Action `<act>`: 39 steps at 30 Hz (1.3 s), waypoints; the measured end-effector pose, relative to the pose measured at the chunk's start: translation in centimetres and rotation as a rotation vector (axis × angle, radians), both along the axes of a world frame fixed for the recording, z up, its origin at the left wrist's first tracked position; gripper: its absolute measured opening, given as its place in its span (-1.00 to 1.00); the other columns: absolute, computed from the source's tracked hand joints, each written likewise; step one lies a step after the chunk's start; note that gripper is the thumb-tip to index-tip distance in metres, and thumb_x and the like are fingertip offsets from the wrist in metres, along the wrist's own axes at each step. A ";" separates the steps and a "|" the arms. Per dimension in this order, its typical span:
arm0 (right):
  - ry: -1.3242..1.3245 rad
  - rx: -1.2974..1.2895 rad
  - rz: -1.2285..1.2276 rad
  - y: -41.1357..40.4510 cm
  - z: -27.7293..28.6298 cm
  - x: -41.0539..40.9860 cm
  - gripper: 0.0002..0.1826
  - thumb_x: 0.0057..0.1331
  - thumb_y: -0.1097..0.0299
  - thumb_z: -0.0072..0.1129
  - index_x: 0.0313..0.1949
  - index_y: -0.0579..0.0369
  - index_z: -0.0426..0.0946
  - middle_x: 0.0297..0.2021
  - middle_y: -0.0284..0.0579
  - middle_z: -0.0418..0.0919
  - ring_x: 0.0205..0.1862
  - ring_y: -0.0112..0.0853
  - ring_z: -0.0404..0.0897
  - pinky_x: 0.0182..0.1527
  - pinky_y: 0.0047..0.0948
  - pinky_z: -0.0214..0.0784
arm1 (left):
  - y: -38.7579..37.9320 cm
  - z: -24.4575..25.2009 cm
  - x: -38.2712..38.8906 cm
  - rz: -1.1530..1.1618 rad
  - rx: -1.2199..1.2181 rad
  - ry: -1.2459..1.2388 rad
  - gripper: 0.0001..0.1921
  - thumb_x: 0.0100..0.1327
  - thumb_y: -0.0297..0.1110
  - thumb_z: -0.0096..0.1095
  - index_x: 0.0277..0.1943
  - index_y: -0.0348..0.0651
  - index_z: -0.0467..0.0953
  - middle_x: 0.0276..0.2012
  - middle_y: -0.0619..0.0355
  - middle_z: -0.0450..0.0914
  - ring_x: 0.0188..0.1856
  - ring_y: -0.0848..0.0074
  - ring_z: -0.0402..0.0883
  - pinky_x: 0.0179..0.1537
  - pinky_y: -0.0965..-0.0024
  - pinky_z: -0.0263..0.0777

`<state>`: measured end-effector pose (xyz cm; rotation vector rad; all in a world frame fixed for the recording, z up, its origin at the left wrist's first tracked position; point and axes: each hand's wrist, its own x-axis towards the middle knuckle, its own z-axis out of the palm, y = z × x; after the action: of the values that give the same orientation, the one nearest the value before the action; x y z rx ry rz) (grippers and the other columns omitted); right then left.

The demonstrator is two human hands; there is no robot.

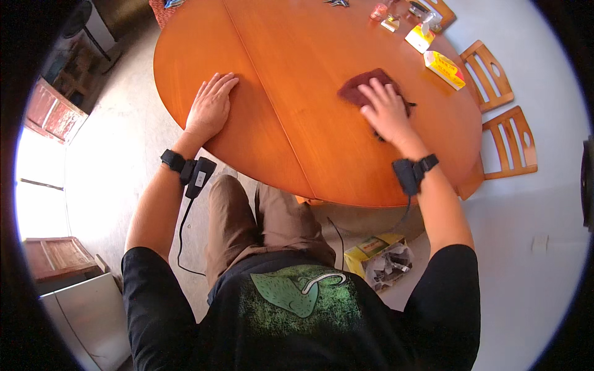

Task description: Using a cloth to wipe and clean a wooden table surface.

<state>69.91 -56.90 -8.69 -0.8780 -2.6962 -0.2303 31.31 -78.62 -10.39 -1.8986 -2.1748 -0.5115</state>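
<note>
My left hand (211,103) lies palm down on the brown wooden table (297,120), near its left edge, with nothing visible in it. Farther right, my right hand (386,111) rests palm down over a dark red cloth (359,88), its fingers stretched out and slightly apart. The hand is a little blurred. Part of the cloth is hidden beneath it, and small black bits show on both sides of the palm. Each wrist wears a black strapped device with a cable, the left one (199,177) and the right one (406,176).
Toward the table's far right are a yellow box (444,69), a tissue box (420,38) and a small red jar (378,11). Wooden chairs (510,143) stand along the right side by the wall. A yellow carton (371,250) sits on the floor below the table.
</note>
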 end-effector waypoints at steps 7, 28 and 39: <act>-0.037 -0.014 -0.016 -4.7 -0.7 -0.8 -0.39 0.42 -0.18 -0.02 0.37 -0.28 0.37 0.46 -0.10 0.20 0.45 0.11 0.12 0.36 0.39 -0.02 | 0.0 -0.2 0.1 -0.002 0.015 0.008 -0.53 0.42 -0.43 -0.09 0.37 -0.09 0.36 0.44 0.12 0.33 0.53 0.19 0.16 0.53 0.04 0.00; -0.001 -0.112 0.010 -4.2 0.4 -6.8 -0.40 0.50 -0.10 -0.12 0.45 -0.26 0.25 0.52 -0.12 0.10 0.50 0.08 0.09 0.45 0.28 -0.09 | 0.2 0.2 0.0 -0.004 0.039 -0.006 -0.58 0.40 -0.48 -0.09 0.28 -0.14 0.46 0.39 0.09 0.40 0.48 0.15 0.24 0.48 -0.02 0.09; -0.015 -0.146 0.684 -11.2 0.6 -18.5 -0.32 0.43 -0.24 -0.07 0.43 -0.25 0.33 0.51 -0.11 0.15 0.54 0.05 0.04 0.50 0.19 -0.19 | 1.6 -0.5 -3.6 -0.011 0.201 -0.290 -0.67 0.43 -0.35 0.00 0.18 -0.17 0.53 0.19 -0.02 0.56 0.31 0.11 0.44 0.32 0.10 0.30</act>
<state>51.42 -68.15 -8.04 0.0509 -2.8639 0.1128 27.72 -76.99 -10.92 -1.8243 -2.1805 -1.0236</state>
